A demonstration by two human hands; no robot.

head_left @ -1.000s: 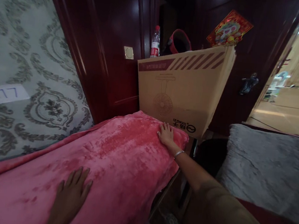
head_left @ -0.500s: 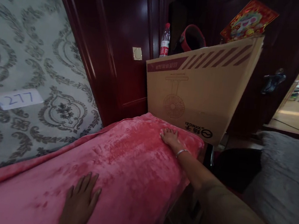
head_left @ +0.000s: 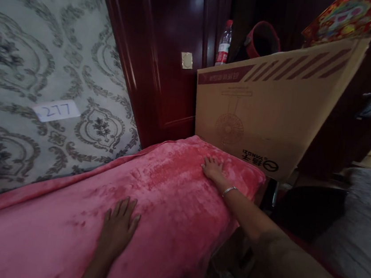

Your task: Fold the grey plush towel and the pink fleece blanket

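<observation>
Fingers slightly fanned and thumb out, the left hand (head_left: pixel 119 227) lies palm-down on the pink blanket (head_left: pixel 168 231). From there at two o'clock, the right hand (head_left: pixel 213 169) rests on the same blanket, its fingers spread too, a silver bracelet (head_left: pixel 229 191) at the wrist. Beyond it, at one o'clock, I see a carton (head_left: pixel 275 113); at twelve, a red-capped bottle (head_left: pixel 224 45); at four, grey fabric (head_left: pixel 359 230).

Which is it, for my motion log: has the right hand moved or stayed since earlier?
Yes: the right hand shifted left in the picture, against the cardboard box.
</observation>
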